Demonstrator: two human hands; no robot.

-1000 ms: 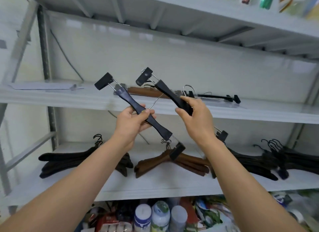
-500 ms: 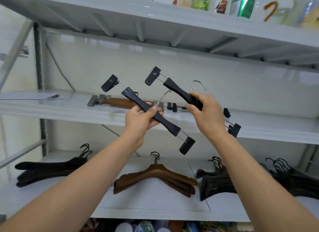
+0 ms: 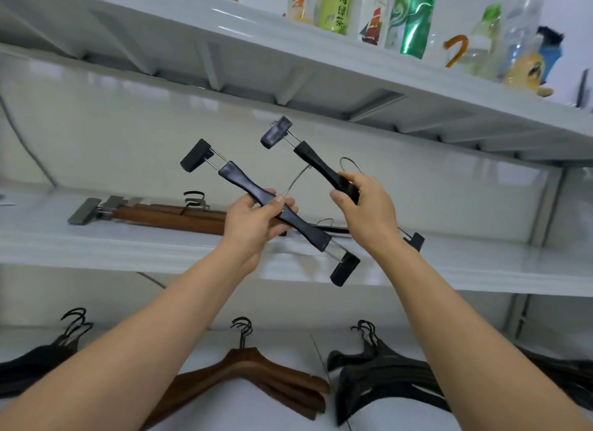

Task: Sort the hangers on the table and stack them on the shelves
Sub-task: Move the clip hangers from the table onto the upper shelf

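The left clip hanger (image 3: 242,181) and right clip hanger (image 3: 316,162), both black, are hanging in the air before the middle shelf (image 3: 128,254), tilting down rightward. The left hand (image 3: 253,222) is gripping the first at its centre, and the right hand (image 3: 365,212) is curling round the second. Brown clip hangers (image 3: 167,217) are lying on that shelf, far left.

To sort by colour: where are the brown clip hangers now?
In the head view, the brown clip hangers lie on the middle shelf, at left, partly behind the left hand.
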